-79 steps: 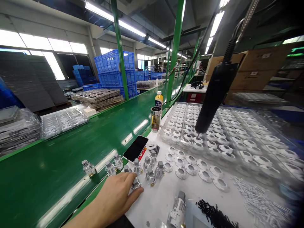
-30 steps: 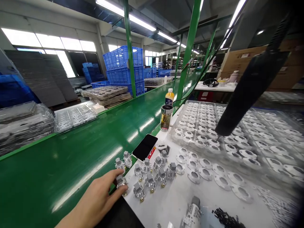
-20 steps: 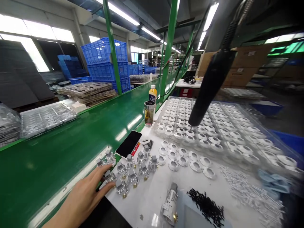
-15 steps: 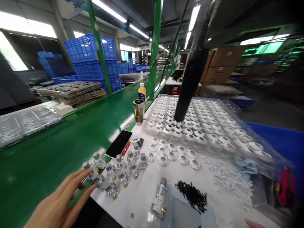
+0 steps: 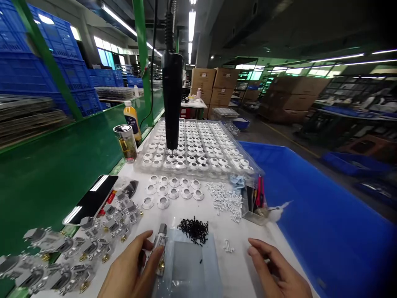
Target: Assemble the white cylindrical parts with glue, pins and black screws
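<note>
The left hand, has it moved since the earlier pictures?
Yes. Judged against the green conveyor, the left hand has moved away to the right, from the conveyor's edge to the separate grey-topped part.

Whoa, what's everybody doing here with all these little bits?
A person's left hand is at a white tube-shaped part; it's hard to tell if it's gripping it. Their right hand is near a few loose white pins, with nothing visible in it. Farther back is a pile of black pieces. Gray-topped parts are clustered on the left. White rings lie in front of a clear tray holding more rings.
</note>
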`<state>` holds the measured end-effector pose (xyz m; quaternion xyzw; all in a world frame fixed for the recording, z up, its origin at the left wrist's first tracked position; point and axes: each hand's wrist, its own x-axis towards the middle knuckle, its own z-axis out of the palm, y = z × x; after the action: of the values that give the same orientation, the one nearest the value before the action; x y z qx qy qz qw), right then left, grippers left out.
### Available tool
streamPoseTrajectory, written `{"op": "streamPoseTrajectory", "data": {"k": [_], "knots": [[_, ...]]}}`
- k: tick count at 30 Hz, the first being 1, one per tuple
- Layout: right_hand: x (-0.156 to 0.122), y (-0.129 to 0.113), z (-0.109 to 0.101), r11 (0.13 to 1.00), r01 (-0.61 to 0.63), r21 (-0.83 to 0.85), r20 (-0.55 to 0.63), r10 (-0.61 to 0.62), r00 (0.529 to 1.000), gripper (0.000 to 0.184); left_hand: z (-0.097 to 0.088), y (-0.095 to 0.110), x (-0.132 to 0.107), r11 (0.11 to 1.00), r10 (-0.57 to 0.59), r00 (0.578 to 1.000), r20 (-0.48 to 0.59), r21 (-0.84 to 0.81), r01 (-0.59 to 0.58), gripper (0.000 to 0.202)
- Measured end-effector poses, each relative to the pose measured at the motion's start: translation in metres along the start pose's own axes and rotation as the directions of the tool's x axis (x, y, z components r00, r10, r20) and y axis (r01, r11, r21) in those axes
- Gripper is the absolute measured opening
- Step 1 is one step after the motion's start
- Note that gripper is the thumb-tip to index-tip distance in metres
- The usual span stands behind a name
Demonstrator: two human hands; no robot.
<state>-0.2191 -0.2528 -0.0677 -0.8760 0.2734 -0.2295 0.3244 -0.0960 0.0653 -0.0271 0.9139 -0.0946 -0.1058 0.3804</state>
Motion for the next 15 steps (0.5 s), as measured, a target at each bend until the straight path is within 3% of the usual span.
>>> {"op": "streamPoseTrajectory", "data": {"k": [5,8,11,15], "knots": [[-0.001,-0.008,-0.005,0.988,0.154,0.006,0.146,-0.153,0.977,0.037,-0.007,0.003,0.025,0.999,-0.013,0.989,0.15,0.042,0.007,0.057],[0.002,-0.01,-0.006,0.977,0.208,-0.041,0.239,-0.193,0.952,0.035,-0.013,0.004,0.023,0.973,-0.079,0.971,0.227,-0.193,0.124,0.065],[0.004,-0.012,-0.007,0.974,0.205,-0.093,0.337,-0.163,0.927,0.033,-0.009,0.009,0.012,0.788,-0.17,0.94,0.295,-0.532,0.309,0.067],[0.004,-0.017,-0.004,0.978,0.181,-0.101,0.383,-0.129,0.915,0.03,0.007,0.007,0.0,0.468,-0.245,0.882,0.402,-0.748,0.47,0.064]]}}
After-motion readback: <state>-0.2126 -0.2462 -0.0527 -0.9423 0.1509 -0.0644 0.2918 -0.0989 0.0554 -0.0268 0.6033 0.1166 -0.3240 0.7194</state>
